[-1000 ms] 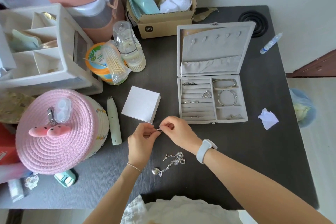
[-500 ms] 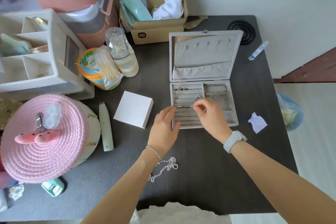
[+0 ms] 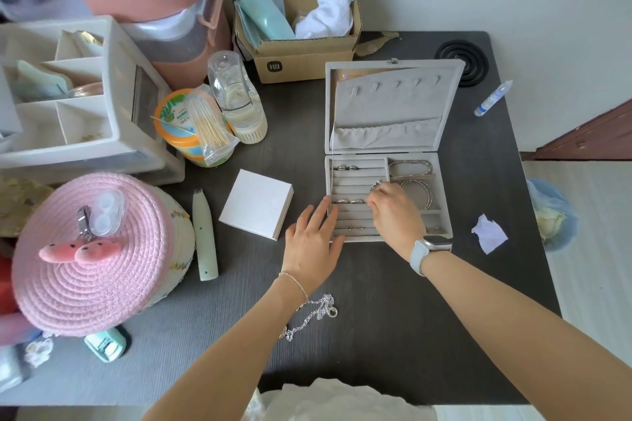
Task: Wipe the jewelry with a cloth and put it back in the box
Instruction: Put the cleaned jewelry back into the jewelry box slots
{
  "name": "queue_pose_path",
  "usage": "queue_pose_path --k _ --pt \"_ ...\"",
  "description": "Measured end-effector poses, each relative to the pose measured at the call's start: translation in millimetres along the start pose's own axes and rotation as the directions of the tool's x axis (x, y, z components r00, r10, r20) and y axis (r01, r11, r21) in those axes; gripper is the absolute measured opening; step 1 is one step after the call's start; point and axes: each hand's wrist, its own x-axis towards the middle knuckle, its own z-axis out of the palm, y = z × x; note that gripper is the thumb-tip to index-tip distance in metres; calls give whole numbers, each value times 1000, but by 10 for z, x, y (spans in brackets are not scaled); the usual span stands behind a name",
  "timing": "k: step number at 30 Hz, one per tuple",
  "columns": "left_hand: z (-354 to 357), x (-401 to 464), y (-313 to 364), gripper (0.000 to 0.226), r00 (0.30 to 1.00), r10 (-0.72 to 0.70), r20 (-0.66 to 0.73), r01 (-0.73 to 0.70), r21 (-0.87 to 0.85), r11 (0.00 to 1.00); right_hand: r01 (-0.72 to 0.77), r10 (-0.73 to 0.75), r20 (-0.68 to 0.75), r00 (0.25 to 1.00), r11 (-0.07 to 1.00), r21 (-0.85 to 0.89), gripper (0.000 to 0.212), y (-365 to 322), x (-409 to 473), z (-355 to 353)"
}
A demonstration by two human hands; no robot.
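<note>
The grey jewelry box [image 3: 444,232] lies open on the dark table, lid [image 3: 393,106] folded back. Rings [image 3: 346,167] sit in its slotted rows and bangles [image 3: 415,195] in the right compartments. My right hand [image 3: 393,212] hovers over the ring rows, fingers curled down, pinching a small silver piece at a slot; the piece is mostly hidden. My left hand [image 3: 313,243] lies flat on the table with straight fingers touching the box's left edge. A silver chain necklace [image 3: 316,313] lies on the table by my left wrist. A small white cloth [image 3: 489,234] lies right of the box.
A white square box [image 3: 256,203] and a pale green pen-like tool [image 3: 204,236] lie left of my hands. A pink woven basket [image 3: 85,260], a drawer organiser [image 3: 68,106], cotton swabs [image 3: 205,123], a bottle [image 3: 239,99] and a cardboard box [image 3: 304,55] crowd the left and back.
Both hands moved from the table's middle up to the jewelry box. My right hand carried the small piece over the ring rows and lowered to a slot; my left hand flattened beside the box.
</note>
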Motion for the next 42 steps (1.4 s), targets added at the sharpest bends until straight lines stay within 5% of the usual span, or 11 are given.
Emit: queue_pose_path --k 6,12,14,19,25,28,30,33,37,42 --pt "-6 6 -6 52 1000 12 -4 -12 -18 1000 82 -87 -82 993 994 -68 39 23 -182 29" --pt "-54 -174 -140 41 993 35 -111 -60 -229 971 110 -100 -214 972 993 34 30 -122 -575 -18" --pt "-53 -321 -235 36 989 2 -148 -42 -264 964 183 -162 -156 974 975 127 28 -215 -829 41" --pt "-6 -763 -492 29 982 -127 -141 81 -292 953 219 -246 295 923 968 120 38 -444 -1237 346" --pt "85 -1109 -643 32 993 -119 8 117 -253 960 258 -276 306 911 961 96 7 -502 -1194 422" --pt "112 -1120 -626 43 996 -81 41 87 -201 976 65 -157 331 931 960 271 10 -517 -1175 338" --pt "84 -1062 -566 55 996 -67 66 81 -243 967 -193 -11 398 917 863 468 7 -555 -1123 216" --pt "44 -942 -425 58 993 7 122 42 -394 918 -411 51 469 882 573 710 9 -642 -1000 17" --pt "3 -785 -146 38 977 24 212 118 -629 768 -407 85 405 910 360 839 17 -748 -847 -253" --pt "-76 -651 52 17 985 -107 135 172 -773 610 -370 304 338 891 52 928 17 -625 -729 -422"
